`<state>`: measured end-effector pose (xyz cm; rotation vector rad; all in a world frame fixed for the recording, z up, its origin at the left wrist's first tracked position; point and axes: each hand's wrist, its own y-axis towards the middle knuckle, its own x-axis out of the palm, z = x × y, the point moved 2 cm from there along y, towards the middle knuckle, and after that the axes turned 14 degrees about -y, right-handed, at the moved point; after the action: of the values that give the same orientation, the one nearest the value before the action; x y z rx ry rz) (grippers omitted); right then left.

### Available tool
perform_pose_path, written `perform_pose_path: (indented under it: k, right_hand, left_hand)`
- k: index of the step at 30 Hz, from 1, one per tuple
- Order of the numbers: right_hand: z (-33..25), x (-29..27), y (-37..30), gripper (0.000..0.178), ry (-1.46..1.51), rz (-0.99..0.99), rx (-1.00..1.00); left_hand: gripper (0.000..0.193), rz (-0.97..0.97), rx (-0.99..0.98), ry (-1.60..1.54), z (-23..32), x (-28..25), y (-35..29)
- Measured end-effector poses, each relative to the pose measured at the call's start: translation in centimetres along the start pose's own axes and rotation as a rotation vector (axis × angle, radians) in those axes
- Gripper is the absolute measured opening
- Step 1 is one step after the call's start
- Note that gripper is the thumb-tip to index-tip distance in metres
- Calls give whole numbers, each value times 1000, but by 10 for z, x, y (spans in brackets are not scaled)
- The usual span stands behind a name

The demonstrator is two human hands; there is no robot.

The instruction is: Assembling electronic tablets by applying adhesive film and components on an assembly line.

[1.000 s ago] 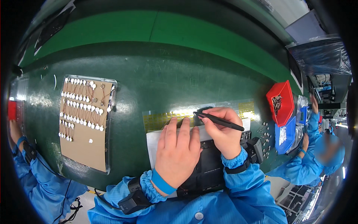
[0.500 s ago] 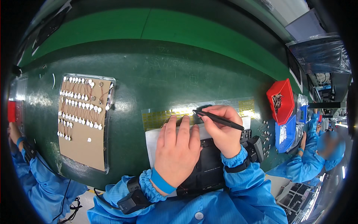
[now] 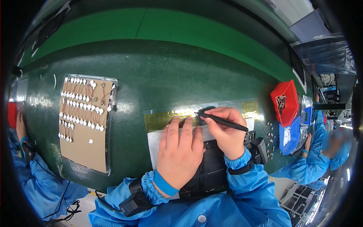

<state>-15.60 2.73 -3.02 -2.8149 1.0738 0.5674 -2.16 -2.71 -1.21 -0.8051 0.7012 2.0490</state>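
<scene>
My left hand (image 3: 179,157) lies flat with its fingers spread, holding nothing. Its fingertips rest on a white paper sheet (image 3: 154,143), at the lower edge of a clear strip with yellow pieces (image 3: 153,120). In my closed right hand (image 3: 228,130) is a slim black tool, seemingly tweezers (image 3: 228,123). Its pointed tip touches or hovers just over the strip, right above my left fingertips; I cannot tell which. A black device casing (image 3: 213,170) lies under both hands and is partly hidden by them.
At left, a tray with brown board (image 3: 83,151) carries rows of small white round parts on wires. To the right stand a red bin (image 3: 287,100) and a blue bin (image 3: 289,138), with small loose parts (image 3: 269,138) beside them. Co-workers in blue sit on either side.
The tool and both my hands stay almost still. The co-worker's hand at the far left has moved up toward the red bin there.
</scene>
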Motion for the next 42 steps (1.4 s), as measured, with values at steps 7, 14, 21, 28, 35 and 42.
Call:
perform_pose_path:
  k: [7, 14, 21, 28, 35, 42]
  right_hand:
    - [-13, -8, -5, 16, 252, 13, 45]
    - [-35, -57, -32, 16, 300, 132, 74]
    - [3, -88, -68, 15, 224, 264, 298]
    - [12, -91, -66, 15, 198, 243, 375]
    - [11, -87, -64, 13, 188, 228, 393]
    - [11, -87, -64, 12, 208, 243, 396]
  left_hand:
    - [52, -2, 31, -22, -1, 1, 0]
    - [51, 31, 53, -17, 1, 1, 0]
    - [42, 50, 208, -88, 14, 1, 9]
    - [31, -85, 349, -245, 34, 29, 22]
    - [32, -66, 352, -381, 26, 38, 28]
    - [32, -86, 338, -425, 24, 38, 30]
